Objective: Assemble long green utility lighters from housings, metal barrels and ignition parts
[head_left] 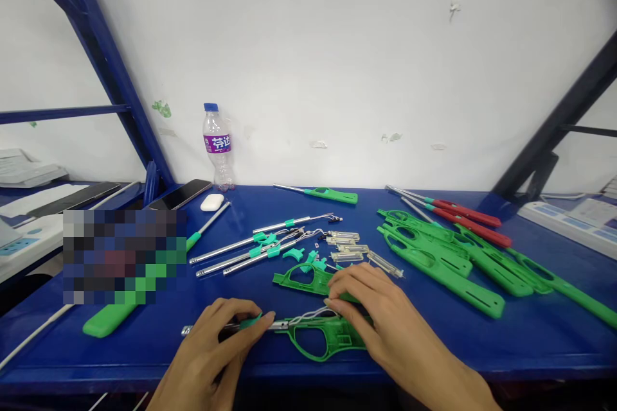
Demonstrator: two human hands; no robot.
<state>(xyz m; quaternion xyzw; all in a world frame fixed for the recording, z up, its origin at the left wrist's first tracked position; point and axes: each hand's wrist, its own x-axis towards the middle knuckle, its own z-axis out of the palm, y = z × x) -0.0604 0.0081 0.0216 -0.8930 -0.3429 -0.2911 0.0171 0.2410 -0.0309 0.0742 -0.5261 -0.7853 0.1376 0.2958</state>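
Note:
My left hand (212, 340) is closed around a metal lighter tube (278, 325) with a teal collar, near the table's front edge. The tube's right end meets an open green handle half (332, 338), its hollow side up. Two pale wires (308, 315) run from the tube over this shell. The thumb and fingers of my right hand (380, 308) pinch at the wires' right end; the fingers hide what exactly is between them. Just behind lies another green handle half (308, 281), partly covered by my right hand.
Wired metal tubes (263, 258), teal triggers (293, 253) and several clear fuel tanks (348, 257) lie behind my hands. Green shells (448, 270) and red lighters (475, 221) are on the right. At the back left stand a bottle (218, 144), a white case (212, 202) and a phone (186, 193).

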